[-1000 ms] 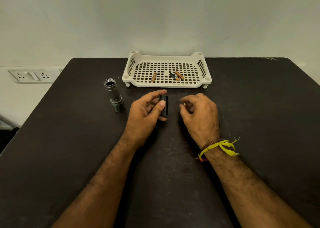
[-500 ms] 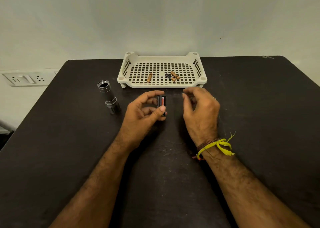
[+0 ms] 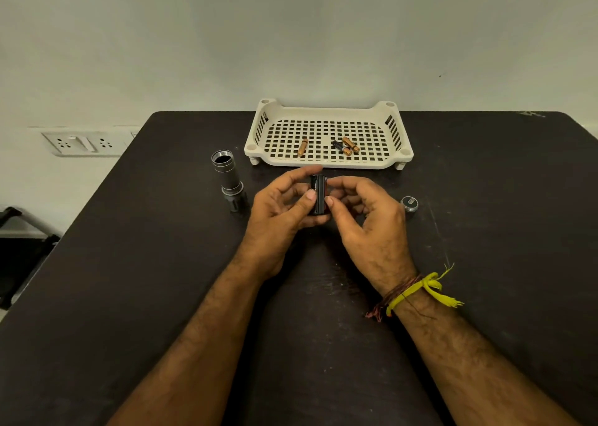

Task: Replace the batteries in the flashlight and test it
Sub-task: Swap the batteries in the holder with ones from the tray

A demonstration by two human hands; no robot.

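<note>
Both hands meet over the middle of the matte black table (image 3: 129,296), just near of the tray. The left hand (image 3: 278,212) holds a short black cylindrical battery holder (image 3: 318,194) upright, its thumb pressed on the holder's near left side and its index finger arched over the top. The right hand (image 3: 365,218) closes in from the right, thumb tip and curled fingers touching the holder's right side, so both hands grip the same piece. A thin red stripe shows on the holder, but no lettering on it can be read. To the left, standing on its wider head end with the open threaded end up, is the grey metal flashlight body (image 3: 228,179), apart from the hands. To the right of the right hand lies the small round silver tail cap (image 3: 409,204), flat on the table; something is marked on its top face, too small to read. At the far edge of the table sits a cream plastic tray with a square-holed grid floor (image 3: 326,163); one copper-coloured battery (image 3: 303,147) lies alone left of its centre, and two more copper-and-black batteries (image 3: 345,145) lie crossed just right of centre. No brand on them is legible. The right wrist wears a yellow thread band with loose ends (image 3: 420,289) beside darker reddish threads. The tabletop is scuffed with pale scratches near the forearms. Behind it rises a plain pale wall (image 3: 291,37), with a white switch-and-socket plate (image 3: 85,142) at far left.
</note>
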